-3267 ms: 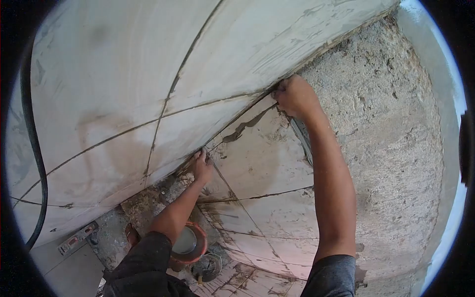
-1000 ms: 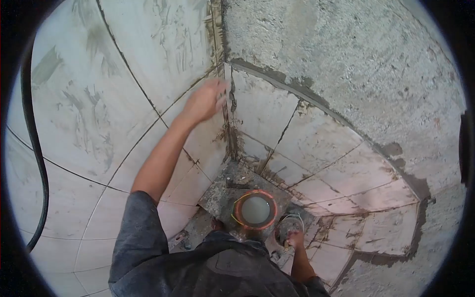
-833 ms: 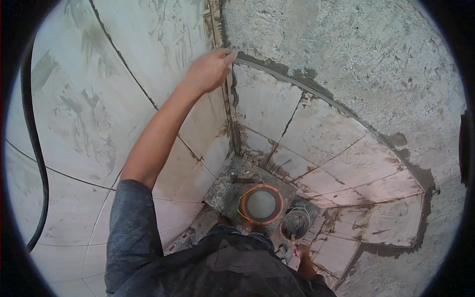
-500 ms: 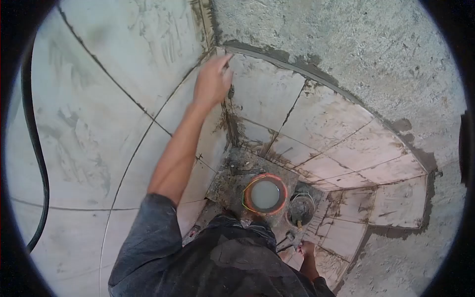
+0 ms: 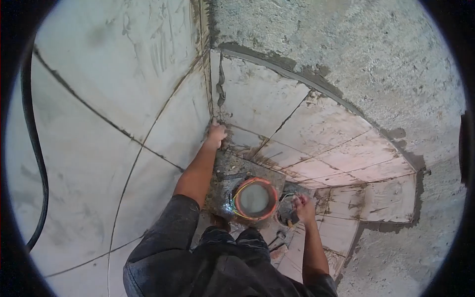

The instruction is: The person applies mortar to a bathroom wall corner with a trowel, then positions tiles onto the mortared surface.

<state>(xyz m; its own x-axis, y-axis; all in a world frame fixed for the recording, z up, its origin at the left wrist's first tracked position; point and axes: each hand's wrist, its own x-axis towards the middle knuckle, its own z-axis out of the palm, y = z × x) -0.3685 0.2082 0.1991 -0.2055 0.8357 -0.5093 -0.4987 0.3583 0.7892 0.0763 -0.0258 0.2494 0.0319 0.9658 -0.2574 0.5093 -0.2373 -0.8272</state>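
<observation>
My left hand [image 5: 216,133] is low in the tiled corner, fingertips against the joint, one finger pointing up and the others bent; I see nothing held. Above it runs a narrow upright tile strip [image 5: 215,81], with a ragged line of grey mortar [image 5: 220,89] along its right side. My right hand [image 5: 304,208] is over the small bucket [image 5: 279,210] at lower right, fingers drawn together; what is in them, if anything, I cannot make out. A short yellowish handle [image 5: 290,223] shows at this bucket's near edge. Beside it stands an orange-rimmed bucket [image 5: 274,200] of cloudy water.
Large pale tiles [image 5: 89,148] cover the left wall. More mortar-smeared tiles [image 5: 267,94] line the right side, edged by rough concrete [image 5: 346,39]. A black cable [image 5: 37,148] hangs at far left. Tools [image 5: 278,240] lie on the floor near my legs.
My left hand has moved down the corner from the top edge of the tiles, uncovering the strip and mortar line. My right hand has risen from beside the floor tools to the small bucket.
</observation>
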